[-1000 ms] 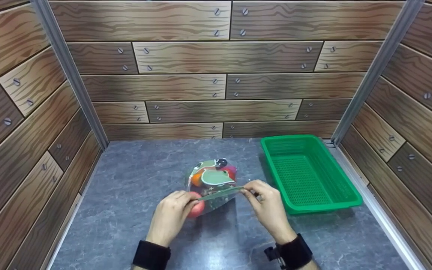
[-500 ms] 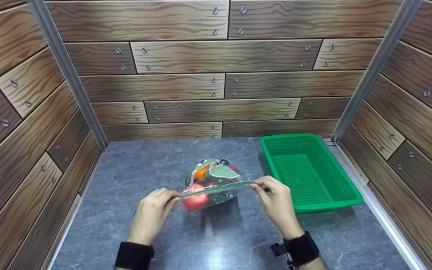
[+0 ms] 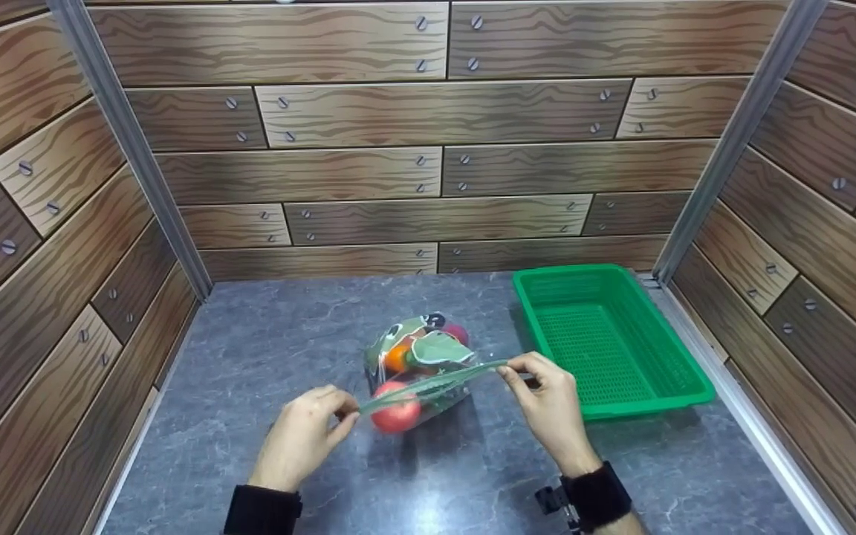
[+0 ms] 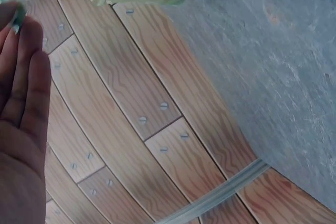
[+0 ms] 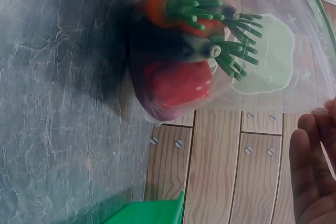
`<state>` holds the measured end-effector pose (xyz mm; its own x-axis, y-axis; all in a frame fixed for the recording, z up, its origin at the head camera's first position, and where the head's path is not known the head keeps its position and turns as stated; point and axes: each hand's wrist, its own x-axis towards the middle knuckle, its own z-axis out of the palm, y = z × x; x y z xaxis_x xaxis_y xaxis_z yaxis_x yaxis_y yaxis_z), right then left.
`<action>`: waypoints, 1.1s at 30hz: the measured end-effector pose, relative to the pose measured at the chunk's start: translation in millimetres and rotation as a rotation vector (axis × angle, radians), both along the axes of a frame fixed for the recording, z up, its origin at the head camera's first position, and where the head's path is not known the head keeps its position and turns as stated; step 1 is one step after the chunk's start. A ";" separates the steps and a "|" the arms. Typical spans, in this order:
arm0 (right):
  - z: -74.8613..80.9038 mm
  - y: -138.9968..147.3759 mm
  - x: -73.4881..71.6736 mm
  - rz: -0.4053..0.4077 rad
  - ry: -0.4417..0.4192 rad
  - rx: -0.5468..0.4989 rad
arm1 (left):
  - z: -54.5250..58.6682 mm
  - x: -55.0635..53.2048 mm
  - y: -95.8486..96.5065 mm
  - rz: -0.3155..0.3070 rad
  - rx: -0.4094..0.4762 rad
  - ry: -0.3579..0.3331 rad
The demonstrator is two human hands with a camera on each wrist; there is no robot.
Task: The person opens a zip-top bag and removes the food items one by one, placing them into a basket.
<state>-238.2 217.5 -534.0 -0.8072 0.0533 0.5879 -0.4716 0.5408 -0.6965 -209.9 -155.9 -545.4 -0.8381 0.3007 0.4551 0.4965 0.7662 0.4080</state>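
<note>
A clear zip bag (image 3: pixel 439 349) with a green print stands on the table, its green-edged mouth stretched between both hands. My left hand (image 3: pixel 305 432) pinches the mouth's left corner, and my right hand (image 3: pixel 547 405) pinches its right corner, held a little higher. Inside, low at the near left, sits a round pinkish-red fruit or vegetable (image 3: pixel 396 412). In the right wrist view, the bag also holds an orange carrot (image 5: pixel 161 9) with a green top, a long dark vegetable (image 5: pixel 168 43), and a glossy red pepper (image 5: pixel 181 85). A purple round thing (image 3: pixel 456 333) shows at the back.
A green plastic basket (image 3: pixel 695 397) with a perforated bottom stands to the right of my right hand. The grey marbled table (image 3: pixel 264 327) is enclosed by wood-patterned walls (image 3: pixel 368 174) at the back and sides, with metal posts (image 3: pixel 744 141) in the corners.
My hands have drawn apart, stretching the bag's mouth wider. In the last half second the left hand has come slightly lower and nearer, and the two lips of the mouth look more separated.
</note>
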 end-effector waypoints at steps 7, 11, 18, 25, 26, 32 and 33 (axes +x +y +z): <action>-1.7 -5.3 2.1 0.012 -0.035 0.021 | -8.3 1.3 23.7 -0.180 0.006 -0.073; -3.0 -7.9 3.3 0.023 -0.022 0.029 | -8.4 -1.2 40.1 -0.214 -0.011 -0.066; -5.0 -8.0 4.4 0.019 -0.017 0.027 | -9.3 -7.4 58.5 -0.251 0.009 -0.091; -8.1 -1.6 5.9 0.002 -0.043 0.032 | -6.3 -16.1 63.4 -0.244 0.042 -0.126; -8.9 -0.2 6.0 -0.002 -0.050 0.032 | -4.5 -18.5 63.3 -0.236 0.046 -0.135; -15.9 11.3 5.1 -0.025 -0.123 0.018 | 12.9 -35.3 64.3 -0.202 0.060 -0.129; -17.3 13.4 4.6 -0.030 -0.135 0.018 | 15.8 -37.7 65.4 -0.199 0.063 -0.123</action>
